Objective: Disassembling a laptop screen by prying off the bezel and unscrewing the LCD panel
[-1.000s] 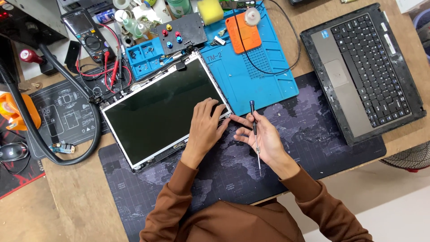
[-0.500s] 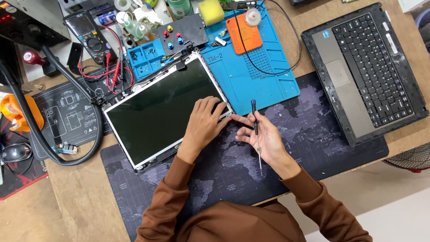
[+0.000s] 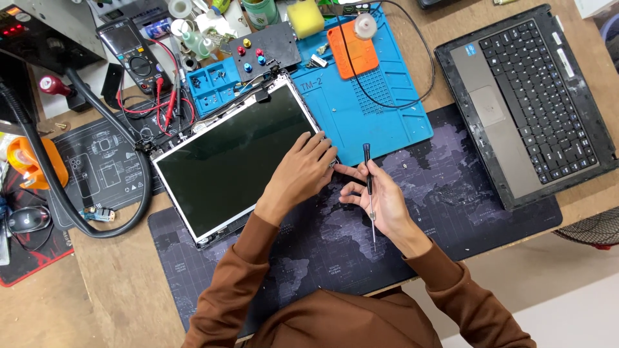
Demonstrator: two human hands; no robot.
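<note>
Seen from above, a person in brown sleeves works at a cluttered repair bench. Nearest the viewer, the right hand (image 3: 380, 196) rests on a dark desk mat (image 3: 451, 193) printed with a world map; a slim screwdriver (image 3: 369, 193) lies along its palm, tucked under loosely curled fingers with the handle pointing away from the body, while thumb and forefinger reach left toward the panel's corner, seemingly pinching something too small to make out. Just beside it, the left hand (image 3: 302, 173) lies flat, fingers pressed together, on the lower right corner of a bare laptop screen panel (image 3: 232, 164), which sits tilted across the mat's upper left edge. The panel is already out of its lid, metal frame edges and a hinge bracket exposed; judging by this, the removal is largely done and only fittings at that corner appear left. Further off to the right sits the laptop's lower half (image 3: 525, 96), keyboard up, well apart from the panel. Beyond the hands lies a blue silicone work mat (image 3: 387, 116) with an orange pad, and at the far left a multimeter (image 3: 132, 48) with red leads, and a black hose.
</note>
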